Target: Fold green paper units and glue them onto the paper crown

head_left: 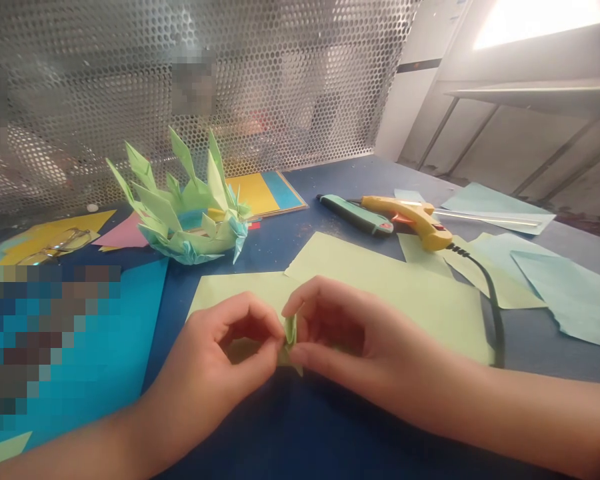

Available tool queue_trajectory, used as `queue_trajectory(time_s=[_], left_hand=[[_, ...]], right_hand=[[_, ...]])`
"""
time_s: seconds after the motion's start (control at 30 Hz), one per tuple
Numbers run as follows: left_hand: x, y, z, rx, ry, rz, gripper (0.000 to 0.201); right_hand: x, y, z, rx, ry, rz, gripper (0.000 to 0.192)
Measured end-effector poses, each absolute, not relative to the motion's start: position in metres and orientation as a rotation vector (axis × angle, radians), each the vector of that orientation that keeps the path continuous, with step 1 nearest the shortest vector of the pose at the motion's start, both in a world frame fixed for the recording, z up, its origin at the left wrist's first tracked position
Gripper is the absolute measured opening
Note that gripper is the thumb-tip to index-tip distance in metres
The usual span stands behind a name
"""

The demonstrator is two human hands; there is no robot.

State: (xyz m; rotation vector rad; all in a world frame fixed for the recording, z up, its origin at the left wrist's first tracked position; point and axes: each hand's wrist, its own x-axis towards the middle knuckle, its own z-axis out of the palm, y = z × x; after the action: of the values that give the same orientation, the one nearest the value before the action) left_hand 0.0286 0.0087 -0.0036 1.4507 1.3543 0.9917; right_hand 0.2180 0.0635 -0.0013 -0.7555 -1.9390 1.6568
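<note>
Between my two hands is a small folded piece of green paper (291,328), held upright just above the table. My left hand (230,347) pinches its left side with thumb and forefinger. On the other side, the thumb and fingers of my right hand (350,327) close around it, covering part of the folds. Light green paper sheets (380,280) lie flat beneath and behind my hands. Farther back at the left stands a ring of folded green and blue paper (185,213) with pointed leaf shapes rising from it.
A yellow glue gun (415,220) with a black cord (495,320) lies at the right beside a green-and-black cutter (357,215). Pale blue paper (575,287) is farther right. Glasses (55,247) and a blue sheet (130,320) are at the left. A perforated metal panel (280,80) borders the back.
</note>
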Motion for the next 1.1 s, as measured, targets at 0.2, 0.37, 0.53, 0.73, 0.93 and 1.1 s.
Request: queue_trajectory(time_s=[0.2,0.37,0.53,0.73,0.93,1.1], left_hand=[[0.0282,0.0060,-0.0049,1.505,1.340,1.043,0.022],[0.0264,0.0067,-0.0068,1.764,1.285,1.076,0.033],[0.0269,0.0047,-0.0063,1.892,1.272,1.072,0.038],[0.0276,0.0033,-0.0062,1.710,1.255,1.128,0.039],[0.0255,0.0067,-0.0055,1.440,1.323,1.134,0.023],[0.0234,0.0124,-0.0056,1.251,1.270,1.156,0.024]], right_hand=[[0.2191,0.0609,-0.0004,-0.790,-1.904,1.678,0.021],[0.2191,0.0584,0.0010,-0.836,-1.814,1.677,0.031],[0.2191,0.0595,0.0021,-0.793,-1.751,1.699,0.032],[0.2196,0.0581,-0.0005,-0.757,-1.764,1.683,0.036],[0.2210,0.0597,-0.0013,-0.765,-1.812,1.636,0.032],[0.2209,0.0630,0.0002,-0.713,-1.739,1.677,0.028]])
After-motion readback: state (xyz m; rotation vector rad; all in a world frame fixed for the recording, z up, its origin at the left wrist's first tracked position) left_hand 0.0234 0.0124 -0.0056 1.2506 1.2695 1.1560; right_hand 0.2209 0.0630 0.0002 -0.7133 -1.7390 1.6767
